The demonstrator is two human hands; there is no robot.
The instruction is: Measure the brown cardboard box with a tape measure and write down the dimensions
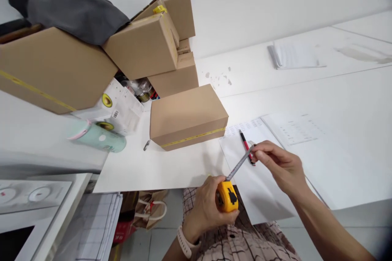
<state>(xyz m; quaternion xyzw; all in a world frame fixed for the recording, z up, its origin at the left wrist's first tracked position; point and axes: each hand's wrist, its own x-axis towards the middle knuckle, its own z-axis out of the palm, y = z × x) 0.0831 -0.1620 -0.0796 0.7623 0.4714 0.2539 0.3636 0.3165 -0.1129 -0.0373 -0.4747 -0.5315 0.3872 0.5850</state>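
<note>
My left hand (206,206) grips a yellow tape measure (227,196) at the near edge of the white table (352,130). A short length of metal blade (240,163) runs up and right from the case. My right hand (277,163) pinches the blade's tip. Just beyond that tip a red pen (246,145) lies on a sheet of paper (260,183). A closed cardboard box (187,116) with a yellow tape stripe stands on the table a little beyond and to the left of both hands.
Several cardboard boxes (143,45) are piled at the back left, with a dark cloth (70,8) on top. A mint-green bottle (99,138) lies on its side nearby. Printed sheets (292,128) and a paper stack (294,56) lie to the right. A paper bag (150,210) sits on the floor.
</note>
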